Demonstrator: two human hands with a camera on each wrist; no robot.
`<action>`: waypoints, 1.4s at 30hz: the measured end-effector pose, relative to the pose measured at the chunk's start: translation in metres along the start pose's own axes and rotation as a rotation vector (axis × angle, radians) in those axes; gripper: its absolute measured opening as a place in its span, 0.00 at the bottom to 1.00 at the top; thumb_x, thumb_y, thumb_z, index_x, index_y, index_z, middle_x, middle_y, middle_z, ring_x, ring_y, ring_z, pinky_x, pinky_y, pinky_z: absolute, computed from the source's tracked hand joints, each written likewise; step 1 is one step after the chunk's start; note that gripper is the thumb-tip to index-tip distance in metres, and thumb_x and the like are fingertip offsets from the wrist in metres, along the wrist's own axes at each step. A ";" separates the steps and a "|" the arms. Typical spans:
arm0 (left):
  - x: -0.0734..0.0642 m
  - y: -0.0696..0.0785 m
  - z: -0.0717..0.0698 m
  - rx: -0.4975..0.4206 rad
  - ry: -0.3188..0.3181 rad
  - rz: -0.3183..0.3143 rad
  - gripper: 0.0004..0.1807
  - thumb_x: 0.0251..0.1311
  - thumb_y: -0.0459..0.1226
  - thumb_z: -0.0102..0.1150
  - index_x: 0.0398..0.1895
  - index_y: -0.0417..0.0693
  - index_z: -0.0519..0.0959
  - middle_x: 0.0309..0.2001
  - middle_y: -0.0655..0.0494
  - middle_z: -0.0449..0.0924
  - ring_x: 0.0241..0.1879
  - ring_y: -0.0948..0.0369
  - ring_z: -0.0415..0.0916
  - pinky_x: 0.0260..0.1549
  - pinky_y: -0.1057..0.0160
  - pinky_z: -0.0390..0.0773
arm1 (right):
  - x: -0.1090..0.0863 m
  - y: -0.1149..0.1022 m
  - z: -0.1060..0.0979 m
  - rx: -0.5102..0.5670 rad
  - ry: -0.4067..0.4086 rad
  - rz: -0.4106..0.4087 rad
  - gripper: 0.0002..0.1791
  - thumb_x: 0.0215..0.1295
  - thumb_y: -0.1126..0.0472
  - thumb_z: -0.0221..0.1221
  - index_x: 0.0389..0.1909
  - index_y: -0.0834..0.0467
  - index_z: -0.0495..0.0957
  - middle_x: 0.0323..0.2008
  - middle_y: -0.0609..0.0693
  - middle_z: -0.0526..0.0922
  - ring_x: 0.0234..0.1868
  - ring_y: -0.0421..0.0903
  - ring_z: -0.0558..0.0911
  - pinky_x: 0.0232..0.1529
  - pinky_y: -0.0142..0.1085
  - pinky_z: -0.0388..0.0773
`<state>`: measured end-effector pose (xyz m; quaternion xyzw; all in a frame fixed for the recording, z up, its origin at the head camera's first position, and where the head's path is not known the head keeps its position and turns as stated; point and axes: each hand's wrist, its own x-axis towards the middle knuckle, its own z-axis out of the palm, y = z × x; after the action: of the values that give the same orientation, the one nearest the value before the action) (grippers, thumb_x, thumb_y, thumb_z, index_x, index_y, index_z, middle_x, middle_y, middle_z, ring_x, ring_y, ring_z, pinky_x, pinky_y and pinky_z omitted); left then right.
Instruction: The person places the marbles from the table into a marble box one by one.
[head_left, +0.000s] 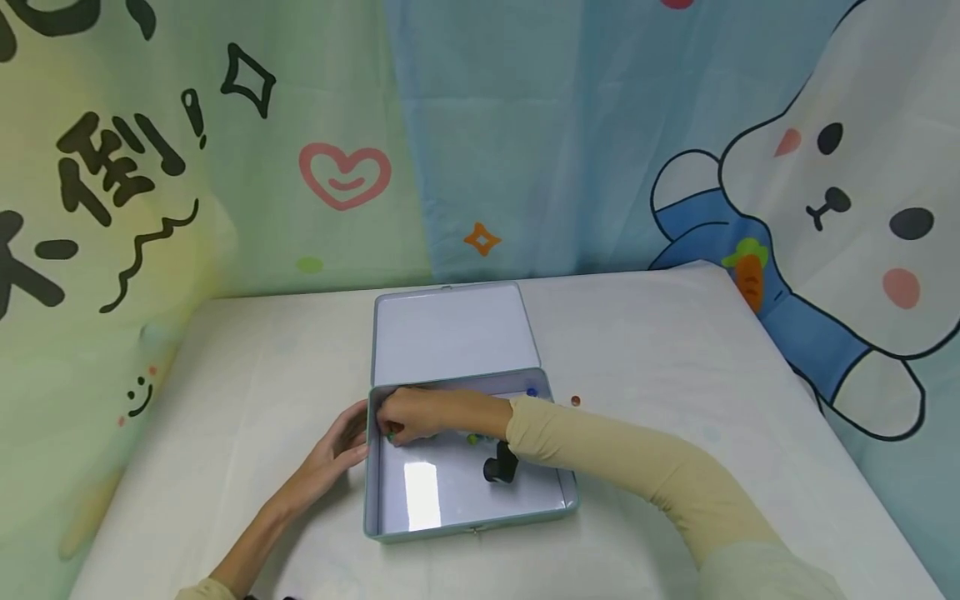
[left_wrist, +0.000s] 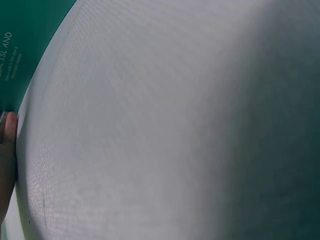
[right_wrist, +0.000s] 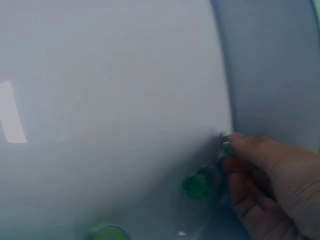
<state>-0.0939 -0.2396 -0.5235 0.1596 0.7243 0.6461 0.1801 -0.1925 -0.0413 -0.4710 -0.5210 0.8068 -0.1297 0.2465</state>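
A shallow metal box (head_left: 468,507) with a pale interior lies on the table, its hinged lid (head_left: 453,333) laid back. Inside, at the left wall, my right hand (head_left: 412,413) pinches a small green glass-like piece (right_wrist: 228,147) between thumb and fingertips. Close below those fingers in the right wrist view sits a round green marble (right_wrist: 197,186), with a green-yellow one (right_wrist: 107,233) at the lower edge. From outside, my left hand (head_left: 333,447) rests against the box's left wall, fingers extended. The left wrist view shows its fingertip at the green outer side (left_wrist: 30,55) with printed lettering.
A small blue bead (head_left: 532,392) lies at the box's back right corner. Outside, right of the box, a reddish-brown bead (head_left: 575,401) is on the white tablecloth (head_left: 645,350). A black device (head_left: 501,465) hangs under the right wrist. A printed curtain (head_left: 510,150) stands behind.
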 end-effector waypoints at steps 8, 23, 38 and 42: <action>0.000 0.000 0.001 0.002 -0.007 -0.016 0.36 0.73 0.36 0.41 0.77 0.45 0.38 0.77 0.34 0.36 0.75 0.34 0.37 0.63 0.86 0.57 | -0.040 -0.010 -0.024 -0.021 0.045 -0.048 0.13 0.65 0.59 0.61 0.46 0.62 0.81 0.34 0.50 0.81 0.32 0.37 0.72 0.33 0.20 0.68; -0.003 -0.001 0.003 0.014 -0.005 0.004 0.35 0.72 0.36 0.41 0.77 0.47 0.40 0.77 0.36 0.37 0.75 0.35 0.36 0.64 0.86 0.56 | -0.224 0.046 -0.030 0.192 0.691 0.283 0.10 0.62 0.61 0.64 0.44 0.56 0.82 0.41 0.50 0.82 0.38 0.39 0.79 0.36 0.29 0.82; -0.004 -0.002 0.001 0.004 -0.008 0.026 0.35 0.73 0.35 0.40 0.77 0.47 0.40 0.77 0.36 0.37 0.75 0.35 0.37 0.64 0.85 0.58 | -0.244 0.116 0.051 0.101 0.708 0.256 0.11 0.56 0.68 0.66 0.42 0.62 0.82 0.35 0.51 0.81 0.36 0.45 0.80 0.36 0.31 0.81; -0.002 -0.001 0.003 0.000 -0.008 0.019 0.35 0.72 0.35 0.40 0.77 0.46 0.39 0.77 0.37 0.37 0.75 0.36 0.38 0.63 0.85 0.58 | -0.239 0.116 0.052 0.040 0.684 0.286 0.06 0.57 0.68 0.66 0.35 0.61 0.82 0.32 0.49 0.81 0.33 0.42 0.79 0.35 0.30 0.80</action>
<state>-0.0904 -0.2383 -0.5248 0.1690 0.7220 0.6472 0.1770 -0.1744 0.2266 -0.5066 -0.3245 0.9046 -0.2763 -0.0118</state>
